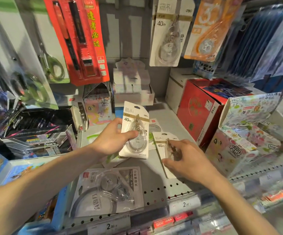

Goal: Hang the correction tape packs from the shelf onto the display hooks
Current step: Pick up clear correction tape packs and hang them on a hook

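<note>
Above the shelf [156, 177] our left hand [111, 140] pinches one correction tape pack [134, 133] by thumb and fingers, while our right hand [187, 160] curls onto a second pack [162, 146] lying flat; we judge these light, stiff cards best held at the edges, keeping the hang-hole clear

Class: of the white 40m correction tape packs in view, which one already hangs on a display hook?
The top-centre white 40m pack, beside the orange pack; the others are at the hands, low over the shelf.
</note>
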### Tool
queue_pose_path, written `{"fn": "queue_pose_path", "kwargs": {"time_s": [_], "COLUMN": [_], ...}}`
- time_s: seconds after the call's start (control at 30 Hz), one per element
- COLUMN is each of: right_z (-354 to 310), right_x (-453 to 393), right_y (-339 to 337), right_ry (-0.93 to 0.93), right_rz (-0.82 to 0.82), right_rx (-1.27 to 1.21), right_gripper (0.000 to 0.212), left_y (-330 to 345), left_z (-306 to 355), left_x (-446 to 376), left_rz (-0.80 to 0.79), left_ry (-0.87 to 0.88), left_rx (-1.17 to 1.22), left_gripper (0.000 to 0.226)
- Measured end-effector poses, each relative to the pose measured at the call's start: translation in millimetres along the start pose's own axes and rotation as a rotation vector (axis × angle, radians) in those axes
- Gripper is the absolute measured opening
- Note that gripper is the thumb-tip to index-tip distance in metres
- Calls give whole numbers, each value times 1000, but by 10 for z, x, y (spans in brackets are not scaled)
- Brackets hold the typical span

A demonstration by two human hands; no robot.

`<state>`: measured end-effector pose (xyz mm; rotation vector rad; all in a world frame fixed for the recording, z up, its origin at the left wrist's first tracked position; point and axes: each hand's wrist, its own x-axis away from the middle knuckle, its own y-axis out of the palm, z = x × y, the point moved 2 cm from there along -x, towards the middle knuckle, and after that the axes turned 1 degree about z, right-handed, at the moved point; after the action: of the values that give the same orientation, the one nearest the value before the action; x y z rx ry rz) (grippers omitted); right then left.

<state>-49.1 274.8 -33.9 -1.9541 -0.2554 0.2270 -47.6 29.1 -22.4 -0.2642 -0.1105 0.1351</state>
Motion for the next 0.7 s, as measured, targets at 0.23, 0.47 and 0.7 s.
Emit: {"fn": "queue_pose_path", "kwargs": {"time_s": [0.23, 0.47, 0.7], "right_z": [-91, -538, -652], "right_x": [-52, -116, -149], "right_y": [-239, -33, 38], "right_ry": [-107, -348, -400], "right_rz": [270, 248, 189], "right_rx": [-342, -350, -397], "right_gripper": [66, 76, 68], "left_y": [-68, -146, -277], "left_z": [46, 134, 70], "left_x": [134, 254, 397], "left_rz": [-17, 17, 104], "left_ry": [-6, 37, 47], "left_rx": [155, 242, 255], "left_gripper": [36, 44, 37]}}
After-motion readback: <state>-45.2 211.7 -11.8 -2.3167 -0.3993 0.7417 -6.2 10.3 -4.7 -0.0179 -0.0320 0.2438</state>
